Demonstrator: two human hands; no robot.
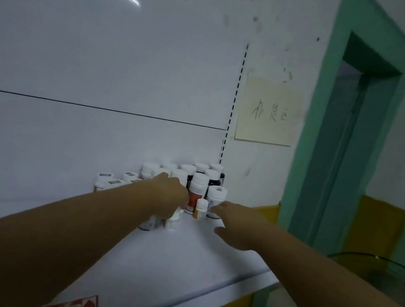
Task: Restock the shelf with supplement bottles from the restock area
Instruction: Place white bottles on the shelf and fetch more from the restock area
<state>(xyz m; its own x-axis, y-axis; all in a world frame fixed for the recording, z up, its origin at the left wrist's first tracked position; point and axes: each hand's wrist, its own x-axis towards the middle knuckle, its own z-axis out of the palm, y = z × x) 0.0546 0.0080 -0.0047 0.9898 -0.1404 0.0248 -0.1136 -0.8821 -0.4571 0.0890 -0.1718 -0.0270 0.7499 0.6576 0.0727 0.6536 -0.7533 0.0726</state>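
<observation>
Bottles [187, 187] with white caps stand crowded on the white worktop [184, 259] at the foot of the wall, just left of the pale paper sign [269, 110]. That sign carries three handwritten characters, which seem to read 补货区, "restock area"; print on the bottle labels is too blurred to read, though one shows a red-and-white label [195, 199] and a small one beside it a yellow band [200, 208].

The left hand [171, 195] is down on the near-left edge of the cluster, below and left of the sign, fingers curled over a white bottle [173, 219]; whether they are truly clamped on it I cannot tell, as the hand hides the contact. The right hand [236, 225] lies spread and holds nothing, its fingertips [215, 209] just beside the tall white bottle [215, 200] at the cluster's right end.

Pickup looks to be the step in hand. Done well, each hand should close around a front bottle's body, not its cap, and lift straight up before drawing back, since the neighbours stand touching and a sideways pull could topple them.
</observation>
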